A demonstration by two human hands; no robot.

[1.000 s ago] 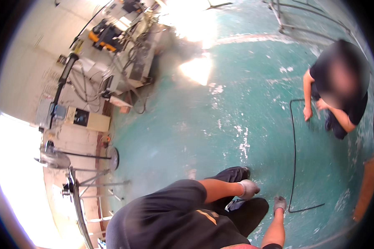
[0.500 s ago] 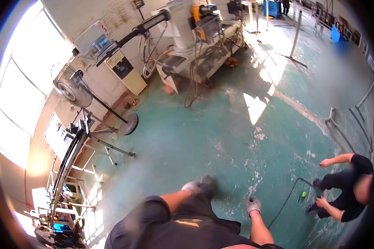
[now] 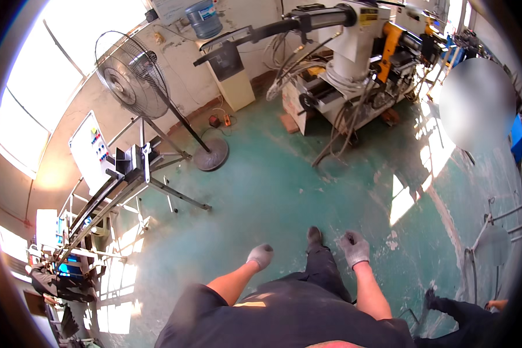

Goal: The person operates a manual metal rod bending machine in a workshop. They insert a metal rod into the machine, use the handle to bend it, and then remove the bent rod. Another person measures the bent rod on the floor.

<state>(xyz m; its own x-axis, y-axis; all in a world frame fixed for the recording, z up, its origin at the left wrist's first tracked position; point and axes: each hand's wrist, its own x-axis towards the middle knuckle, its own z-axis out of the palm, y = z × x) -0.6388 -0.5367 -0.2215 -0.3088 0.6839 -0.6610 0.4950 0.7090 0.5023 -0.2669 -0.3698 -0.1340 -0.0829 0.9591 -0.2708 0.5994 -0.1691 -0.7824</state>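
My left hand (image 3: 261, 256), in a pale grey work glove, hangs in front of my body with its fingers curled in. Nothing shows in it. To its right my right hand (image 3: 354, 249), gloved the same way, is raised a little further forward. Its fingers are bent into a loose fist, with a dark patch near the fingertips and no object visible in it. Both hands are apart from everything around them, above the green floor (image 3: 261, 203). One dark shoe (image 3: 314, 235) shows between them, stepping forward.
Ahead at left stand a pedestal fan (image 3: 132, 78) and a metal frame rack (image 3: 180, 194) beside a whiteboard (image 3: 93, 152). A large machine (image 3: 354, 75) with hanging cables is at the back, near a water bottle (image 3: 203, 20). At lower right is a co-worker's leg (image 3: 461, 307).
The view has swung left, so fan and machine sit further right. My left hand has come out from beside my leg, and my right hand is further forward. The co-worker is mostly out of view.
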